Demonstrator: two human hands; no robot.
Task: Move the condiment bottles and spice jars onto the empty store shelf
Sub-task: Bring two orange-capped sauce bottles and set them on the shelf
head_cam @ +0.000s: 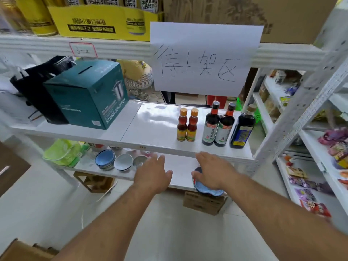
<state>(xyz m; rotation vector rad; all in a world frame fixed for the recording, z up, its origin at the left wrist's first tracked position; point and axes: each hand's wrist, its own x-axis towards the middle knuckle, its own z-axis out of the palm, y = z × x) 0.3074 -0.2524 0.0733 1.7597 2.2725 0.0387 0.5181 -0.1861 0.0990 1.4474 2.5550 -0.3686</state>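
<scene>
Both my hands reach forward below the front edge of the white shelf (pixel 150 129), my left hand (pixel 151 174) and my right hand (pixel 211 171) each with fingers spread, the grip released and holding nothing; the right one hangs over a blue dish (pixel 209 189) on the lower shelf (pixel 180 170), near a row of bowls (pixel 120 161). Farther back, on the right part of the white shelf, stand two small amber bottles (pixel 187 125) touching each other, then two taller dark bottles (pixel 218 126) side by side, and a squat dark bottle (pixel 243 130) at the right end. At the left sits a teal soup pot box (pixel 88 95), and a handwritten paper sign (pixel 205 59) hangs above.
</scene>
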